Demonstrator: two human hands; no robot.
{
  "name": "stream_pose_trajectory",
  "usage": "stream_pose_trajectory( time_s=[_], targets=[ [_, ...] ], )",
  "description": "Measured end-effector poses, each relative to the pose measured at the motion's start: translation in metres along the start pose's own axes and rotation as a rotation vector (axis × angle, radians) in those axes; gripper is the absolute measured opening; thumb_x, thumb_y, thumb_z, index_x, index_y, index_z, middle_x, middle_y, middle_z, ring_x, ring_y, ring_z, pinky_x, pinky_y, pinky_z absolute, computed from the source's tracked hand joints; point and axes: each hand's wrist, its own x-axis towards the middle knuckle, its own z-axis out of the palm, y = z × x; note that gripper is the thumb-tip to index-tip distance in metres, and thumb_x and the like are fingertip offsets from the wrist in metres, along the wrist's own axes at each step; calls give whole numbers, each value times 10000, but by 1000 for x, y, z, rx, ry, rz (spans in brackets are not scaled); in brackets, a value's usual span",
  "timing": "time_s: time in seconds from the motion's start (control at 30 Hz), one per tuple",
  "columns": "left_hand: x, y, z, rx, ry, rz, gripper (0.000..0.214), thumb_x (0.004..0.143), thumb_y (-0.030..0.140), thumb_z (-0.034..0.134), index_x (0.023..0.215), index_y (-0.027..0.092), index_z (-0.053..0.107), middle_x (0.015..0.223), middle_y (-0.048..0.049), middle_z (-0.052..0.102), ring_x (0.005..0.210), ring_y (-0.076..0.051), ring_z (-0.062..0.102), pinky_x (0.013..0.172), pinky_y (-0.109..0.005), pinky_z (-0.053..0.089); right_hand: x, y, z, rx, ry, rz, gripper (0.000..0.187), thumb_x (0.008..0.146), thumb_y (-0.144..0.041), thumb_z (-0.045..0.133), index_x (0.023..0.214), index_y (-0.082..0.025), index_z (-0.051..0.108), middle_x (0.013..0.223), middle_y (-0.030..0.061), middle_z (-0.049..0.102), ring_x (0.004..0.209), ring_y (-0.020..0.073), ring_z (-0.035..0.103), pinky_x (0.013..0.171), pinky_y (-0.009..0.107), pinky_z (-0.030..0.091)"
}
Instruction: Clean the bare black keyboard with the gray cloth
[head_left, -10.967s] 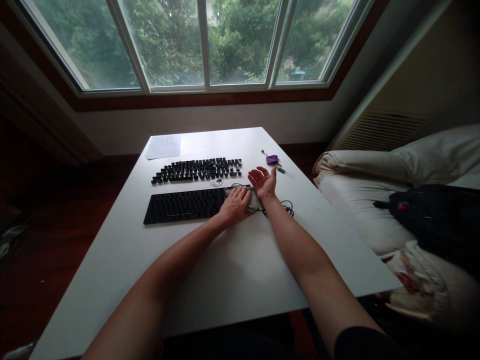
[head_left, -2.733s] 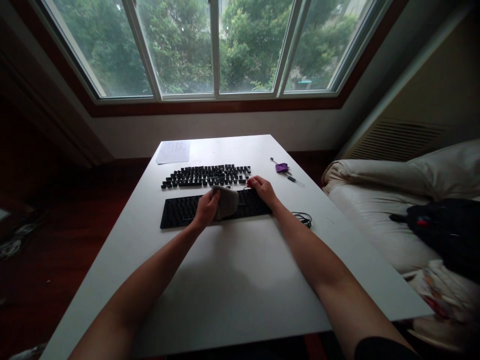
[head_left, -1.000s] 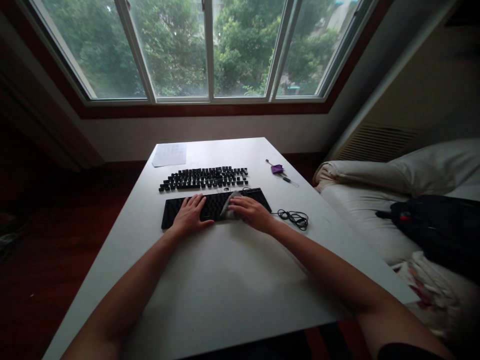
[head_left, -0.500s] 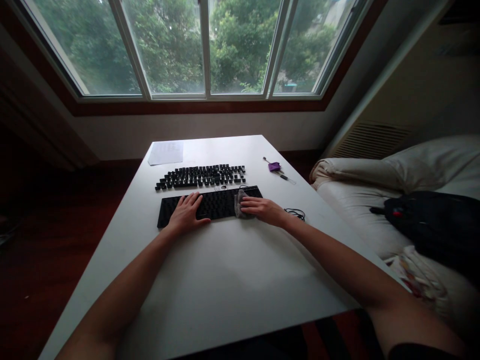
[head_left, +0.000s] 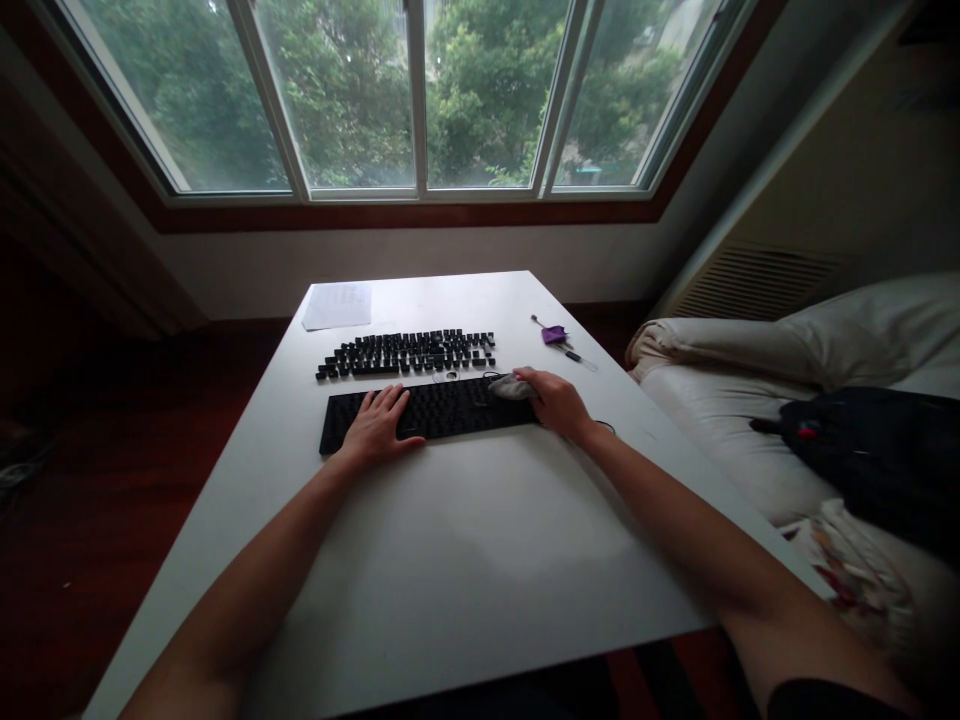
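Observation:
A black keyboard body (head_left: 442, 410) with its keycaps off lies across the white table (head_left: 450, 560). My left hand (head_left: 377, 428) rests flat on the left part of the keyboard, fingers spread. At the keyboard's right end my right hand (head_left: 556, 400) presses a grey cloth (head_left: 510, 386) against the frame, fingers curled over it. Rows of loose black keycaps (head_left: 409, 353) sit just behind the keyboard.
A sheet of paper (head_left: 337, 305) lies at the table's far left. A purple tool and a small pen-like tool (head_left: 559, 338) lie at the far right. A white sofa (head_left: 757, 400) with a black bag (head_left: 877, 450) stands to the right. Windows (head_left: 420, 100) fill the far wall.
My right hand has slid the grey cloth to the right along the keyboard, up to its right end. My left hand has stayed on the keyboard's left part.

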Motion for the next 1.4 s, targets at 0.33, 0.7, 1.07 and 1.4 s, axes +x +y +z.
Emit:
stream_pose_trajectory(
  time_s=[0.33,0.7,1.07,1.4],
  targets=[
    [1,6,-5,5,19,-2,901,884,736,534,1594,212,353,1652,-131,338,1541,-335,270,1275,-510,157,44,-85,80,97,-141,-395,536,871,4,535,1335,-232,665,1433,77,629,1424,221,490,1157,437,452],
    [-1,-1,-1,-8,18,-4,918,884,767,505,1583,189,367,1654,-141,329,1539,-338,270,1277,-518,138,13,10,16,17,-203,-300,567,789,82,511,1217,-220,727,1308,62,710,1353,214,569,1140,441,488],
    [-12,-21,-24,-49,-19,43,896,904,719,524,1624,254,265,1674,-99,296,1539,-312,266,1270,-500,178,-42,67,-37,-89,62,32,395,763,-55,593,1108,-188,734,1140,138,742,1099,318,687,999,462,556],
    [-47,-85,-16,-47,162,-196,606,982,559,470,1477,210,498,1566,-128,461,1459,-326,388,1231,-528,279,20,-87,14,134,24,-144,468,807,-37,524,1215,-218,668,1178,96,684,1122,275,592,987,422,499]
  ],
)
